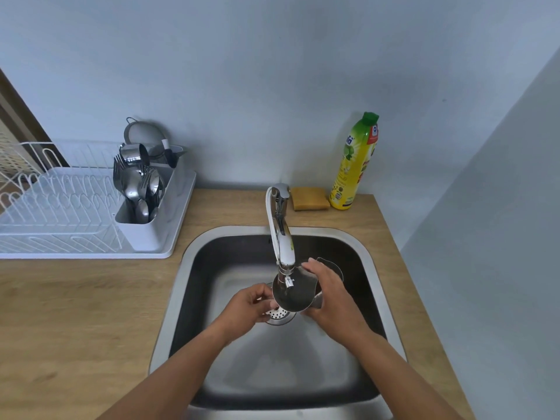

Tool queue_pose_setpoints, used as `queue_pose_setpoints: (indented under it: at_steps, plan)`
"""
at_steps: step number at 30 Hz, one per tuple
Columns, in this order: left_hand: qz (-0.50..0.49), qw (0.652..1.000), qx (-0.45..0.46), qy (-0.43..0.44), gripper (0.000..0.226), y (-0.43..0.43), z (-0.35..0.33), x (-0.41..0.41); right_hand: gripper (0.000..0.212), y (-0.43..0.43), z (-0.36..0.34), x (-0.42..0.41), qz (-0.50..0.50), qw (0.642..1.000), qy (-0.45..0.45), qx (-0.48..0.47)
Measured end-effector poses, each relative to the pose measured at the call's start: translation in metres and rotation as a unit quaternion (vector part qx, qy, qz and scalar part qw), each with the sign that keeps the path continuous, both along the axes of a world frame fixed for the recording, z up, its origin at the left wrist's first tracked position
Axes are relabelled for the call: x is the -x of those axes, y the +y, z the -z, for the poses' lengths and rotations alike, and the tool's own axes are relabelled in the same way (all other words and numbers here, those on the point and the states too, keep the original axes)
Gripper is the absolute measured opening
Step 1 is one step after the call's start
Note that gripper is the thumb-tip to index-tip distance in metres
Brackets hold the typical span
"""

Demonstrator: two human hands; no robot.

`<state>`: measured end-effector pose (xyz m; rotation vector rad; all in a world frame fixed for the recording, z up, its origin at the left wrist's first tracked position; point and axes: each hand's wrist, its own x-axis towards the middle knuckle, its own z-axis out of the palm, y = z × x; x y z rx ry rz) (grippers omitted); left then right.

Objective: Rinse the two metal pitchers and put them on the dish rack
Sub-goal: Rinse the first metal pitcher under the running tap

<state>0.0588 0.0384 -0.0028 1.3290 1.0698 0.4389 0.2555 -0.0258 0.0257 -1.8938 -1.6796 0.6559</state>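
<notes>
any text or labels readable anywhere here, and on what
Yellow dish soap bottle: label carries printing and a lime picture, but every word is too blurred and cut off to read.
Metal pitcher, faucet, sponge, dish rack: no text visible.

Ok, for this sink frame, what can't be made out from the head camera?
- Water flow: no stream is discernible below the faucet spout.
- Pitcher: its right side and handle are covered by the right hand; contents unreadable.
- Second pitcher: only a rim behind the right hand, identity uncertain.
- Left hand: whatever its fingertips grip is hidden.
- Dish rack: left part cut off by the edge.
</notes>
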Motion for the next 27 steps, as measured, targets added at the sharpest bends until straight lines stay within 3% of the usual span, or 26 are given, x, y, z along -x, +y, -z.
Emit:
queue_pose_setpoints:
  at_steps: [3, 5, 10, 15, 20, 23, 27]
  plan:
    - [-0.003, 0.998, -0.055, 0.032, 0.018, 0.007, -0.002, 0.006, 0.087, 0.008, 0.007, 0.004, 0.018, 0.999, 0.047, -0.006]
    - [-0.004, 0.992, -0.106, 0.068, 0.011, 0.009, -0.008, 0.010, 0.088, 0.013, 0.014, 0.009, 0.029, 0.997, 0.075, 0.004]
    - [0.009, 0.938, -0.272, 0.216, 0.005, 0.009, -0.028, 0.022, 0.093, 0.024, 0.029, 0.023, 0.046, 0.988, 0.142, 0.038]
    - [0.019, 0.904, -0.308, 0.295, 0.024, 0.007, -0.043, 0.031, 0.086, 0.027, 0.033, 0.036, 0.041, 0.969, 0.225, 0.096]
    - [0.040, 0.879, -0.309, 0.361, 0.019, 0.004, -0.046, 0.037, 0.080, 0.019, 0.039, 0.041, 0.017, 0.953, 0.256, 0.160]
    - [0.056, 0.889, -0.272, 0.363, 0.021, 0.003, -0.038, 0.041, 0.079, 0.012, 0.038, 0.036, 0.006, 0.946, 0.262, 0.191]
    - [0.017, 0.970, -0.106, 0.220, 0.022, -0.003, -0.024, 0.042, 0.072, -0.001, 0.029, 0.028, -0.001, 0.938, 0.273, 0.213]
